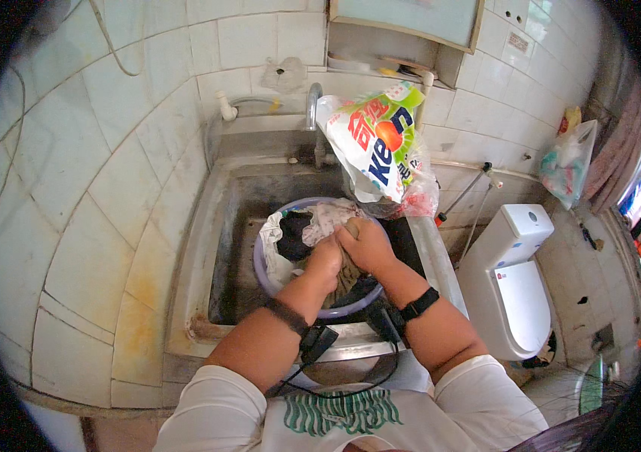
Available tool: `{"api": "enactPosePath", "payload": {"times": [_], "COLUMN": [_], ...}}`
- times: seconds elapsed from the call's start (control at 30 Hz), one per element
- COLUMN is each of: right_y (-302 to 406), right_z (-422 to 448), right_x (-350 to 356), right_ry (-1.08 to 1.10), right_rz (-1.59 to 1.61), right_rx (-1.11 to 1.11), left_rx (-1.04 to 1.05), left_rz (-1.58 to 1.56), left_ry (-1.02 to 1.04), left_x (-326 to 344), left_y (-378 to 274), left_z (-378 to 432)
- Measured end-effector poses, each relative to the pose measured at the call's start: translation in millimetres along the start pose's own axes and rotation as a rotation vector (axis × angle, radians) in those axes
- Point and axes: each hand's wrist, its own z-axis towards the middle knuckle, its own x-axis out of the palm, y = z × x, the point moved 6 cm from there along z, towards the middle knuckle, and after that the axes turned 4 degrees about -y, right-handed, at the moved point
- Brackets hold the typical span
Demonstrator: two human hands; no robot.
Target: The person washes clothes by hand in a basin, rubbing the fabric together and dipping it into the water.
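Observation:
A round purple plastic basin (261,265) stands in a stainless steel sink (196,282). Above the basin, my left hand (326,257) and my right hand (362,243) are close together, both closed on an olive-brown cloth (347,282) that hangs down into the basin. Around it lie a white cloth (275,257), a black cloth (293,236) and a pale pink patterned cloth (326,220). Each forearm wears a black strap with a small black device near it, and a black cable runs between the devices.
A white and green detergent bag (382,141) stands at the sink's back right corner beside a crumpled clear plastic bag (422,192). A metal faucet (314,107) rises behind the basin. Tiled wall (94,243) bounds the left; a white toilet (518,299) stands to the right.

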Motion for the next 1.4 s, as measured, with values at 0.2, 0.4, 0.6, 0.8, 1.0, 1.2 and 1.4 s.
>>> {"api": "enactPosePath", "payload": {"times": [0.2,0.4,0.6,0.8,1.0,1.2,1.4], "right_y": [-7,-21,7,-27,12,-30,2], "right_z": [-2,4,-11,6,-10,5,-7], "right_x": [4,9,1,8,-4,11,0], "right_ry": [0.051,0.047,0.133,0.036,0.115,-0.009,0.034], "right_rz": [0.017,0.012,0.123,0.038,0.135,0.0,0.117], "right_rx": [0.087,0.105,0.022,0.122,0.005,0.064,-0.002], "left_rx": [-0.053,-0.053,-0.061,-0.078,-0.011,-0.084,-0.065], "left_rz": [0.012,-0.007,-0.027,0.036,0.017,0.018,-0.031], "left_ry": [0.0,0.045,-0.052,0.0,-0.033,0.052,0.009], "left_x": [11,-4,13,8,12,8,2], "left_y": [-2,12,-8,1,-9,4,0], "left_z": [-8,14,-20,1,-17,5,-3]}}
